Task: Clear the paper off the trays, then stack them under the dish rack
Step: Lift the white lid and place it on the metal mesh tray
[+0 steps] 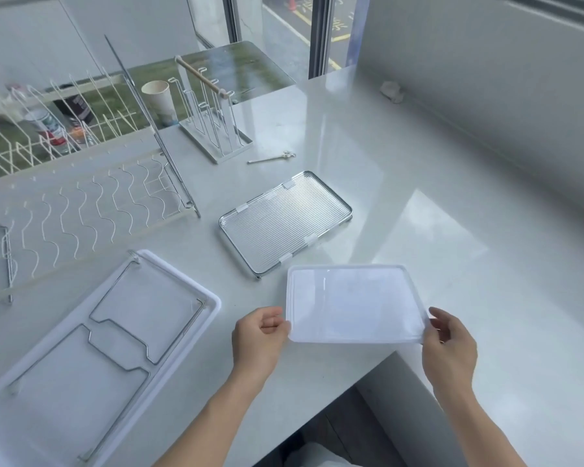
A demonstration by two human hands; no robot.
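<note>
I hold a small white plastic tray (354,303) just above the table's front edge, with a thin sheet of paper lying inside it. My left hand (260,335) pinches its near left corner and my right hand (449,342) grips its near right corner. A ribbed clear tray in a chrome wire frame (285,222) lies flat behind it. A long white tray (91,362) with a bent wire frame on it sits at the lower left. The white wire dish rack (71,210) stands at the left.
A white cup stand with a wooden bar (213,119) and a paper cup (159,101) stand at the back. A small metal tool (272,158) lies beside the stand. A crumpled bit (391,91) rests at the far right wall. The table edge drops off below my hands.
</note>
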